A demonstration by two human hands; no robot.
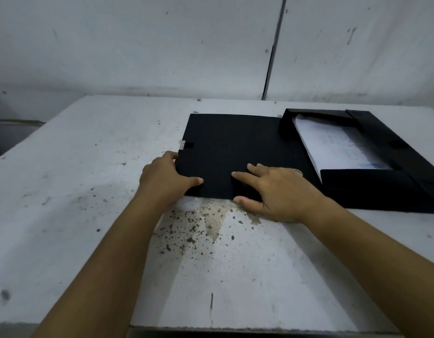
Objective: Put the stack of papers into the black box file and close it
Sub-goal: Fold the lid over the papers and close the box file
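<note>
The black box file lies open on the white table. Its lid (230, 147) is spread flat to the left, and its tray (411, 152) sits to the right with the stack of white papers (335, 145) inside, partly covered by the tray's black inner flaps. My left hand (166, 180) grips the lid's near left corner, fingers curled under the edge and thumb on top. On the lid's near edge rests my right hand (272, 191), flat, with the fingers spread and the thumb at the edge. A small closure tab (185, 145) shows on the lid's left edge.
The white table (77, 191) is stained with dark specks just in front of the lid. A white panelled wall (162, 45) stands close behind the table. The table's near edge runs along the bottom of the view.
</note>
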